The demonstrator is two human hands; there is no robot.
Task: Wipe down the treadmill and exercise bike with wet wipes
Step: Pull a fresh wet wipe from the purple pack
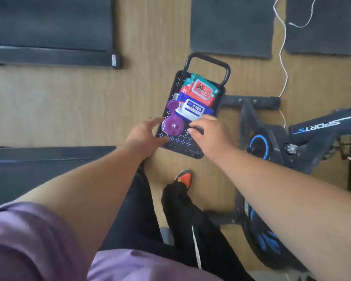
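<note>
A dark basket (pixel 182 145) with a black handle stands on the wooden floor. Inside lie a red wipes pack (pixel 201 90), a blue wipes pack (pixel 193 109) and a round purple wipes canister (pixel 173 126) with its lid flipped open. My left hand (pixel 145 134) reaches beside the canister with fingers spread, touching the basket's left edge. My right hand (pixel 208 130) hovers over the basket's near right part with fingers curled, holding nothing that I can see. The black and blue exercise bike (pixel 272 142) stands to the right. The treadmill (pixel 49 159) is on the left.
A second treadmill deck (pixel 49 29) lies at the top left. Two dark mats (pixel 231 27) lie at the top, with a white cord (pixel 283 57) running between them to the bike. My legs and an orange-toed shoe (pixel 183 178) stand just behind the basket.
</note>
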